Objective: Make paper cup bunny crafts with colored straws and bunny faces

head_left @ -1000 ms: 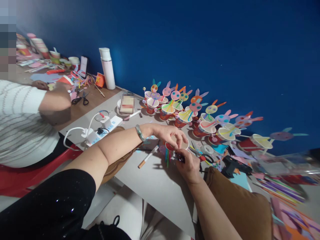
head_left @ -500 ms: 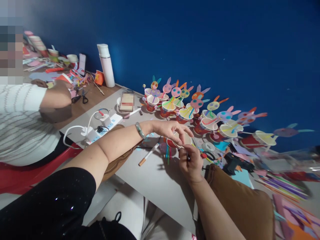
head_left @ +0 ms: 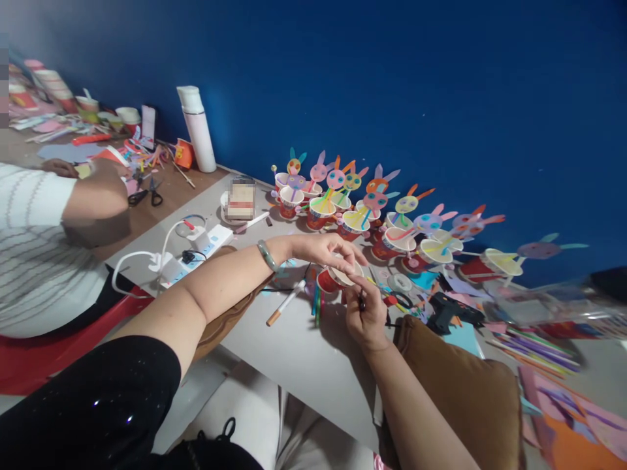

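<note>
My left hand (head_left: 333,253), with a bracelet at the wrist, reaches over a red and white paper cup (head_left: 327,281). Its thumb and fingers come together above the cup's rim. Meeting those fingertips from the near side, my right hand (head_left: 366,312) is closed in a pinch. A small dark item shows within the right hand, but its kind is unclear. Whatever lies between the fingertips is too small to name. Coloured strips (head_left: 318,307) hang by the cup, and a white marker with a brown end (head_left: 285,304) lies to its left.
Rows of paper cups with rabbit faces (head_left: 322,212) line the blue wall. A black glue gun (head_left: 443,313), brown cushion (head_left: 460,378) and paper strips (head_left: 539,352) are at right. At left are a power strip (head_left: 215,241), white bottle (head_left: 196,130), scissors (head_left: 147,192) and another person's arm.
The view has turned slightly, so most things sit further left. My hands stay together at the cup; the left fingers have drawn closer together and more of the cup's red side shows.
</note>
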`<state>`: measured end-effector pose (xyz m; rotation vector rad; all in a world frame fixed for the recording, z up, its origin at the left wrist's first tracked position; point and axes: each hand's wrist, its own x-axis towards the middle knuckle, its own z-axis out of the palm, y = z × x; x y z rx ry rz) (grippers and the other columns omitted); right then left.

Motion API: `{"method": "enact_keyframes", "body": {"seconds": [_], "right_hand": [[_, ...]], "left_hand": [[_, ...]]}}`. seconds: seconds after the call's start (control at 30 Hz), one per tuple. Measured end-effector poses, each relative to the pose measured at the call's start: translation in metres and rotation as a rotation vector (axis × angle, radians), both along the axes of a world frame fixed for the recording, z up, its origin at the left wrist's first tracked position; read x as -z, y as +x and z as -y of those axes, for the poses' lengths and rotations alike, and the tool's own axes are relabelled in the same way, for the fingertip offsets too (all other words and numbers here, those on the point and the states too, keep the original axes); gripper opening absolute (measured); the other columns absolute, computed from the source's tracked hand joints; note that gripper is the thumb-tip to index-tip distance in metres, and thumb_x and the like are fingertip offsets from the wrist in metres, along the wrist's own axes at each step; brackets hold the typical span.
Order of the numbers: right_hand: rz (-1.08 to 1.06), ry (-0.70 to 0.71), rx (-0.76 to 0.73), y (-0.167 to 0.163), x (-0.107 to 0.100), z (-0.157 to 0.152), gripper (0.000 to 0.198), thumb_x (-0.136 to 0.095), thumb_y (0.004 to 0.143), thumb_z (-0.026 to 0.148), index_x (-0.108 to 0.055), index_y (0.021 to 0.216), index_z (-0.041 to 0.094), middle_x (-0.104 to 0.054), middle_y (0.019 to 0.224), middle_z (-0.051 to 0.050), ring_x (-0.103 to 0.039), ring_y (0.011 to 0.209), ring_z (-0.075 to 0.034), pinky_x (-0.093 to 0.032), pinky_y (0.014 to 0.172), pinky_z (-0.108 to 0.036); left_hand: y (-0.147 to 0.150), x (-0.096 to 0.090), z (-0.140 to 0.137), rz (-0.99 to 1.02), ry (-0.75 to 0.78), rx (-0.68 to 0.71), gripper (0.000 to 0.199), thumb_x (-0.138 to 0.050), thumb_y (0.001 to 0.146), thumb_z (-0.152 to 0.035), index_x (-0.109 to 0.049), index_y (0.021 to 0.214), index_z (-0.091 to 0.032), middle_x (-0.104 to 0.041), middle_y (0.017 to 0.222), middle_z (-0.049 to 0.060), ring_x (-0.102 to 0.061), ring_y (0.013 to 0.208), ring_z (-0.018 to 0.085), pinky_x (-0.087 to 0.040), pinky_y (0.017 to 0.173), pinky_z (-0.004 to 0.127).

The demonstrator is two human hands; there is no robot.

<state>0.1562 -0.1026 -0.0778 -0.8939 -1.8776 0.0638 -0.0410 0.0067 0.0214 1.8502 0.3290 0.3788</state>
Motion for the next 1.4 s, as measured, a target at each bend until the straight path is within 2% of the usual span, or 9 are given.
{"method": "enact_keyframes", "body": {"seconds": [0.1,0.23,0.43,0.67,0.8,0.93,1.13,1.4], "right_hand": [[0.061,0.069,-0.001,0.002,-0.001,-0.001,0.046,-0.053,0.095,0.008,-0.052,0.138,0.024,-0.067,0.072,0.003,-0.059,0.050,-0.013,-0.052,0.052,-0.026],[0.204,0.194,0.010,0.007,-0.002,-0.003,0.053,-0.052,0.092,0.007,-0.051,0.143,0.024,-0.075,0.088,-0.005,-0.067,0.059,-0.016,-0.055,0.056,-0.028],[0.313,0.342,0.047,0.011,-0.003,-0.004,0.059,-0.053,0.087,0.004,-0.050,0.143,0.023,-0.075,0.091,-0.006,-0.068,0.068,-0.015,-0.052,0.060,-0.026],[0.329,0.369,0.092,0.013,-0.001,-0.004,0.050,-0.054,0.085,0.008,-0.054,0.133,0.022,-0.073,0.088,-0.004,-0.064,0.063,-0.015,-0.048,0.060,-0.027],[0.329,0.364,0.074,0.012,-0.002,-0.004,0.060,-0.053,0.084,0.006,-0.048,0.141,0.024,-0.074,0.093,-0.005,-0.065,0.065,-0.017,-0.049,0.059,-0.027],[0.344,0.361,0.079,0.012,-0.004,-0.004,0.069,-0.051,0.083,0.004,-0.043,0.149,0.023,-0.075,0.095,-0.005,-0.065,0.064,-0.017,-0.050,0.058,-0.028],[0.344,0.401,0.128,0.016,-0.003,-0.005,0.056,-0.053,0.089,0.012,-0.049,0.145,0.023,-0.072,0.085,-0.005,-0.065,0.062,-0.017,-0.050,0.059,-0.029],[0.381,0.391,0.087,0.013,-0.006,-0.002,0.060,-0.053,0.087,0.009,-0.048,0.145,0.022,-0.073,0.085,-0.004,-0.062,0.062,-0.015,-0.046,0.059,-0.026]], "left_hand": [[-0.001,-0.002,0.000,0.032,-0.013,0.027,0.028,-0.082,0.078,-0.042,-0.079,0.082,-0.015,-0.067,0.137,0.015,-0.064,0.122,0.026,-0.047,0.108,0.040],[-0.004,-0.006,-0.001,0.037,-0.002,0.091,0.031,-0.084,0.075,-0.047,-0.079,0.080,-0.017,-0.067,0.138,0.013,-0.061,0.128,0.027,-0.045,0.111,0.039],[-0.004,-0.015,0.004,0.009,0.036,0.150,0.034,-0.086,0.072,-0.050,-0.080,0.079,-0.017,-0.066,0.138,0.012,-0.062,0.124,0.027,-0.048,0.108,0.036],[-0.002,-0.015,0.009,0.038,-0.002,0.152,0.029,-0.082,0.077,-0.044,-0.076,0.074,-0.015,-0.066,0.136,0.012,-0.061,0.130,0.028,-0.047,0.110,0.036],[-0.001,-0.014,0.010,0.052,0.029,0.164,0.025,-0.077,0.081,-0.040,-0.076,0.075,-0.016,-0.065,0.138,0.012,-0.060,0.131,0.028,-0.048,0.108,0.035],[-0.003,-0.015,0.010,0.066,0.045,0.154,0.021,-0.076,0.081,-0.038,-0.079,0.078,-0.018,-0.066,0.139,0.010,-0.058,0.134,0.027,-0.045,0.113,0.035],[-0.007,-0.020,0.010,0.046,0.032,0.125,0.020,-0.075,0.083,-0.040,-0.082,0.086,-0.021,-0.066,0.140,0.007,-0.053,0.141,0.026,-0.040,0.120,0.035],[-0.010,-0.023,0.009,0.031,0.128,0.131,0.017,-0.080,0.079,-0.037,-0.082,0.080,-0.020,-0.064,0.144,0.007,-0.047,0.148,0.029,-0.035,0.124,0.038]]}}
